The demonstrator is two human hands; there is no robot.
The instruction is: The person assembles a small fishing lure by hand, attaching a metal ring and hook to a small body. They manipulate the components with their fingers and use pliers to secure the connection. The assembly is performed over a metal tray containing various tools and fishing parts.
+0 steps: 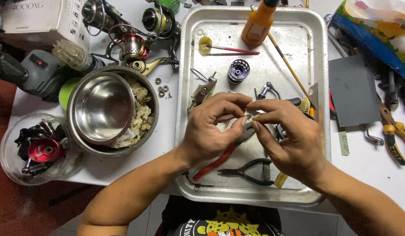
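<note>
Here, at the frame's centre over the metal tray [318,87], the left hand [211,131] and right hand [285,140] are both pinching a tiny metal part [249,116] (fingertips closed on it), red-handled pliers [220,161] lying underneath.

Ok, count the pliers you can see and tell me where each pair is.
3. Red-handled pliers lie on the metal tray under the left hand; black-handled pliers lie near the tray's front edge; yellow-handled pliers lie on the table, far right. More may be hidden among the tools there.
</note>
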